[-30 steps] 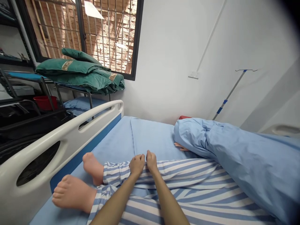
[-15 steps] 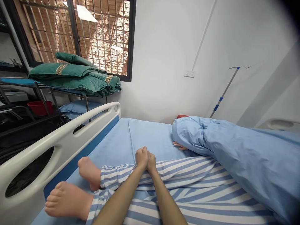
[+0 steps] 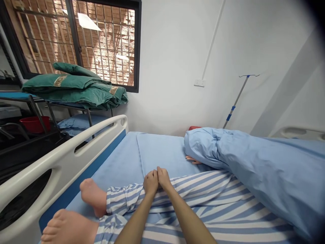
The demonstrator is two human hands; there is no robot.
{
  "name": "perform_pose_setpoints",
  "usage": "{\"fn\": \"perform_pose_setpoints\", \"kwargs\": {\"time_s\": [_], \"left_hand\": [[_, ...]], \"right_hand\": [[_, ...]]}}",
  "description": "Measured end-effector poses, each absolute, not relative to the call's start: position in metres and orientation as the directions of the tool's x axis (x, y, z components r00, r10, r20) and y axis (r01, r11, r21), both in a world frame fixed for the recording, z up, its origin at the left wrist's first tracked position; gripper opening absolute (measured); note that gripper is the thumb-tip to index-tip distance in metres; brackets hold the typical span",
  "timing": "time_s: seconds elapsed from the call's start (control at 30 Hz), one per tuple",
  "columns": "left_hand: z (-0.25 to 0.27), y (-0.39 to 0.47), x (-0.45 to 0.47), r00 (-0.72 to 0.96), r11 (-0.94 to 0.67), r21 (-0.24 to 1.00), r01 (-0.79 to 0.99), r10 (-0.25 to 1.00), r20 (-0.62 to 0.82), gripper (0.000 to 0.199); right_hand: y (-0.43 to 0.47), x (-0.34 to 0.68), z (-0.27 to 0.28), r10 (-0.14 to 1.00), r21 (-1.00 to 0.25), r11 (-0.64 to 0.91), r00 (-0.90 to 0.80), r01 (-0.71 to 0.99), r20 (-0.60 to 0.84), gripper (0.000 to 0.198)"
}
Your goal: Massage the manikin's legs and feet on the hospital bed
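Observation:
A manikin in blue-and-white striped trousers (image 3: 210,189) lies on the bed, its two bare feet (image 3: 69,226) pointing left. My left hand (image 3: 150,182) and my right hand (image 3: 164,177) are side by side, touching, at the far leg just below the knee area. Both are closed, knuckles up, with the fingers curled over the far side of the trouser leg. The fingertips are hidden. A light-blue quilt (image 3: 243,152) covers the manikin's upper part, and the fingers of its hand (image 3: 193,160) stick out from under the edge.
A white bed end board (image 3: 63,145) rises at the left. Behind it, folded green quilts (image 3: 76,89) lie on a rack, near a red basin (image 3: 35,124). Beyond the bed, an IV pole (image 3: 236,100) leans by the wall. The light-blue sheet (image 3: 162,147) shows beyond my hands.
My hands have shifted slightly; the right one now sits a little further forward than the left, instead of behind it. The view has moved slightly, and the manikin lies as before.

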State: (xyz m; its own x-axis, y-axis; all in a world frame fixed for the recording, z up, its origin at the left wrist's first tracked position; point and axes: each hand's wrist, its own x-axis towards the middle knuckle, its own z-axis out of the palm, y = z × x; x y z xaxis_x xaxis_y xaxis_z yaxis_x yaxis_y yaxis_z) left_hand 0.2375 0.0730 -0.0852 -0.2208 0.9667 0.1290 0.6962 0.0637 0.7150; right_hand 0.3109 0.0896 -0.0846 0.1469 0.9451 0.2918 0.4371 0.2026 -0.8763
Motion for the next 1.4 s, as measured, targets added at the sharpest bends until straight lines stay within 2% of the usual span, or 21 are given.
{"fn": "perform_pose_setpoints", "kwargs": {"time_s": [0.1, 0.23, 0.33, 0.47, 0.6, 0.73, 0.87, 1.07, 1.23, 1.33, 1.4], "left_hand": [[-0.087, 0.072, 0.238, -0.226, 0.081, 0.7, 0.709, 0.967, 0.116, 0.04], [-0.085, 0.07, 0.24, -0.218, 0.081, 0.693, 0.717, 0.969, 0.112, 0.04], [-0.084, 0.07, 0.24, -0.217, 0.08, 0.685, 0.725, 0.969, 0.116, 0.04], [-0.086, 0.071, 0.241, -0.201, 0.054, 0.671, 0.739, 0.969, 0.145, 0.041], [-0.09, 0.073, 0.243, -0.198, 0.051, 0.667, 0.743, 0.969, 0.147, 0.04], [-0.086, 0.077, 0.244, -0.23, 0.059, 0.707, 0.705, 0.962, 0.15, 0.039], [-0.057, 0.084, 0.254, -0.329, 0.061, 0.772, 0.632, 0.924, 0.197, 0.037], [-0.014, 0.089, 0.283, -0.266, -0.116, 0.798, 0.591, 0.906, 0.329, 0.036], [-0.051, 0.076, 0.285, -0.192, -0.039, 0.757, 0.652, 0.958, 0.214, 0.038], [-0.077, 0.069, 0.281, -0.086, -0.081, 0.688, 0.722, 0.975, 0.204, 0.041], [-0.083, 0.068, 0.279, -0.074, -0.089, 0.66, 0.746, 0.974, 0.215, 0.043]], "right_hand": [[0.097, 0.326, -0.062, 0.936, -0.846, 0.239, 0.118, 0.477, 0.332, 0.046], [0.102, 0.342, -0.041, 0.911, -0.844, 0.255, 0.176, 0.472, 0.374, 0.048], [0.096, 0.341, -0.058, 0.916, -0.847, 0.222, 0.195, 0.483, 0.351, 0.049], [0.082, 0.332, -0.097, 0.896, -0.768, 0.185, 0.216, 0.614, 0.388, 0.047], [0.078, 0.33, -0.105, 0.88, -0.731, 0.174, 0.228, 0.66, 0.416, 0.047], [0.081, 0.333, -0.099, 0.874, -0.74, 0.166, 0.25, 0.652, 0.417, 0.049], [0.081, 0.334, -0.1, 0.881, -0.76, 0.154, 0.261, 0.631, 0.395, 0.05], [0.078, 0.337, -0.099, 0.881, -0.817, 0.21, 0.257, 0.537, 0.396, 0.048], [0.081, 0.342, -0.101, 0.885, -0.872, 0.206, 0.296, 0.443, 0.359, 0.044], [0.082, 0.344, -0.103, 0.871, -0.891, 0.225, 0.328, 0.394, 0.365, 0.046], [0.083, 0.345, -0.104, 0.868, -0.896, 0.246, 0.327, 0.37, 0.374, 0.046]]}}
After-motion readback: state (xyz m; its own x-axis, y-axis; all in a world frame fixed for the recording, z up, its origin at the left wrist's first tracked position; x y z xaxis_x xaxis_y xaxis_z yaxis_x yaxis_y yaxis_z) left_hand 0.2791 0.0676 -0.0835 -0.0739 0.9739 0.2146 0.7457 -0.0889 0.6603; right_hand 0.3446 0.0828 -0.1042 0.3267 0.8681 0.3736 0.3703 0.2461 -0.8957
